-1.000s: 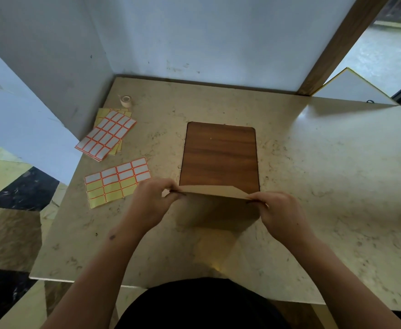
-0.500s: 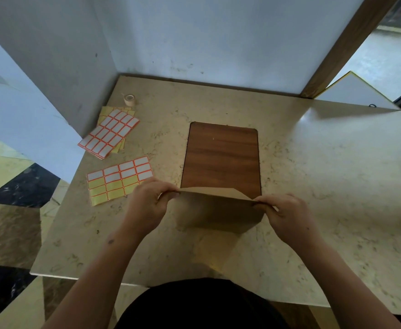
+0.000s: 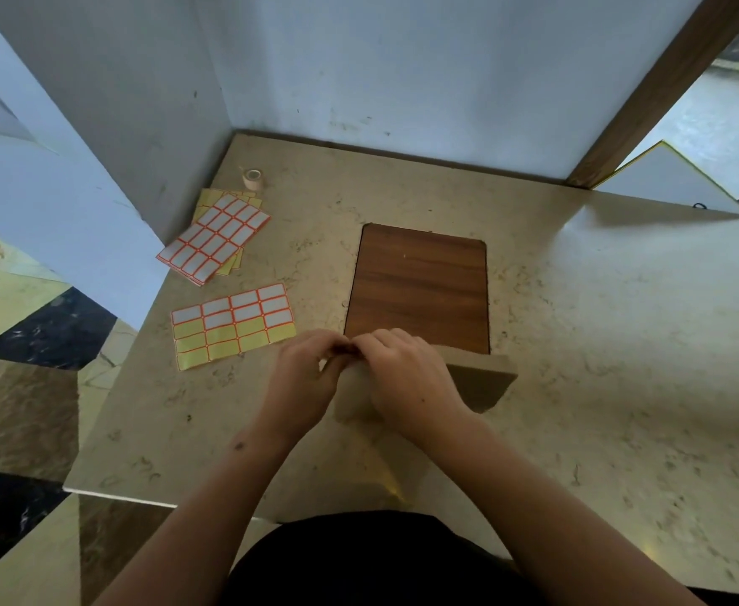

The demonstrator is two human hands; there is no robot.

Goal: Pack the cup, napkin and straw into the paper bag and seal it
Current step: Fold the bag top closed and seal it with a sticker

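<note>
The brown paper bag stands on the marble table just in front of me, its top folded over. My left hand and my right hand meet at the bag's top left corner, fingers pinched on the folded edge. The right hand covers the middle of the bag, so only the bag's right part and a strip between the hands show. No cup, napkin or straw can be seen; the bag's inside is hidden.
A brown wooden board lies flat behind the bag. Left of it lie a label sheet with white and yellow stickers, a stack of label sheets and a small tape roll. Walls close the back and left.
My right hand has slid left along the bag's folded top, from the right corner to the left corner beside my left hand. The bag's right end is now uncovered.
</note>
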